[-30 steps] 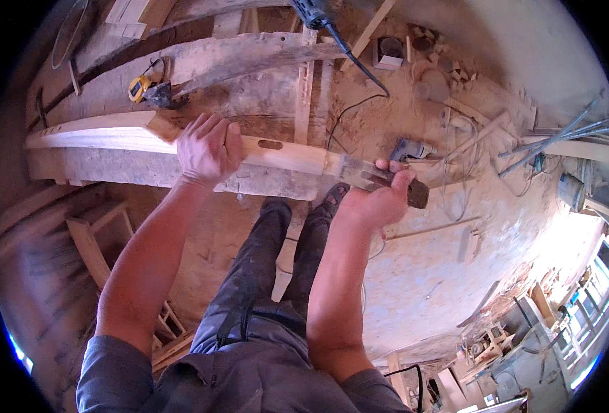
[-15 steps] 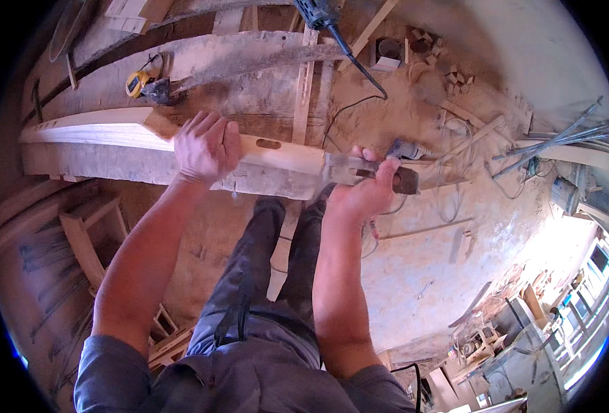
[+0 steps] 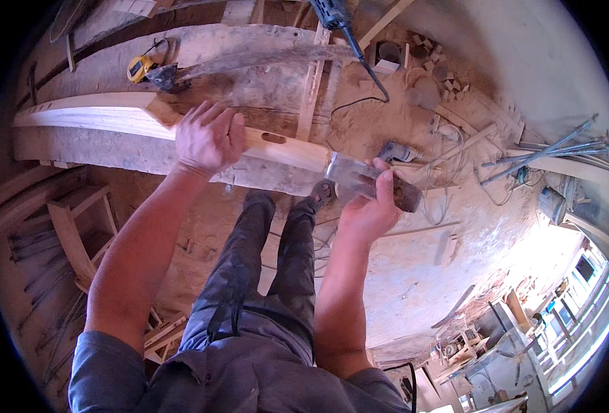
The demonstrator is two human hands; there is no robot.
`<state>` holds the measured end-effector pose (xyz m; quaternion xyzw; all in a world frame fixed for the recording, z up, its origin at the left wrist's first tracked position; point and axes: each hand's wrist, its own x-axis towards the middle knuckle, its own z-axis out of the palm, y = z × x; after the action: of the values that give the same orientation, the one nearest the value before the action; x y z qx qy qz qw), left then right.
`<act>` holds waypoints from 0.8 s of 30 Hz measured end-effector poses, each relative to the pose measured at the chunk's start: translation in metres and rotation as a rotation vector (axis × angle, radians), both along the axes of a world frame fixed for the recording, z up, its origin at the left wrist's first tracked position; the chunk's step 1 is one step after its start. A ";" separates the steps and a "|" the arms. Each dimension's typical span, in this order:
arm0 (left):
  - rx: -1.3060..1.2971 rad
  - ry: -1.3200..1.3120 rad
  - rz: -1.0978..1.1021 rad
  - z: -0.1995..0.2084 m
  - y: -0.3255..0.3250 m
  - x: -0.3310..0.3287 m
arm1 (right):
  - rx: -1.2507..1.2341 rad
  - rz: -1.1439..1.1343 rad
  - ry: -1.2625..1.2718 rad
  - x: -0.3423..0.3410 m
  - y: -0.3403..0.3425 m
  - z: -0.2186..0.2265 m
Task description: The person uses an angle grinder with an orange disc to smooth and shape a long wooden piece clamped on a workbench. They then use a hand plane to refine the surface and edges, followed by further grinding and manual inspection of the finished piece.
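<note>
A long pale wooden piece [image 3: 287, 149], shaped and angled near its left part, lies along the edge of a rough plank bench [image 3: 132, 155]. A dark oval slot is cut in its upper face. My left hand [image 3: 211, 138] is closed over the piece, just left of that slot. At the piece's right end, my right hand [image 3: 372, 215] is closed on a worn grey block-shaped tool that looks like a hand plane [image 3: 353, 175]. The plane is tilted down to the right, its left end beside the wood's end; whether they touch I cannot tell.
A yellow tape measure [image 3: 140, 68] lies on the bench. A corded power tool [image 3: 333, 17] sits at the far edge, and another power tool [image 3: 397, 151] is on the dusty floor. Metal rods [image 3: 559, 153], wood offcuts [image 3: 454, 86] and loose cables lie to the right.
The plane has tilted, its right end now lower, and my right hand has moved a little right and down. My left hand stays on the wooden piece.
</note>
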<state>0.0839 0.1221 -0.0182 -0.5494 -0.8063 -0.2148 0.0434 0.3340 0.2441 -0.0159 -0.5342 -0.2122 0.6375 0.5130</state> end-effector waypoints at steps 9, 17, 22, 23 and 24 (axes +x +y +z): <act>0.044 -0.026 0.021 0.002 0.002 0.003 | -0.002 0.209 0.082 0.041 0.016 0.028; -0.004 -0.021 0.085 0.000 -0.002 0.004 | 0.139 0.158 -0.057 0.016 0.011 0.042; 0.025 -0.030 0.058 -0.003 -0.002 0.003 | 0.208 0.117 0.054 -0.028 0.012 0.044; 0.033 -0.030 0.058 -0.003 -0.002 0.003 | 0.209 0.124 0.099 -0.028 0.013 0.043; 0.026 -0.026 0.061 -0.003 -0.003 0.003 | 0.211 0.132 0.144 -0.028 0.014 0.042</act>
<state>0.0865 0.1190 -0.0216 -0.5210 -0.8204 -0.2311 0.0467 0.3062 0.2583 0.0257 -0.4152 -0.2753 0.6806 0.5371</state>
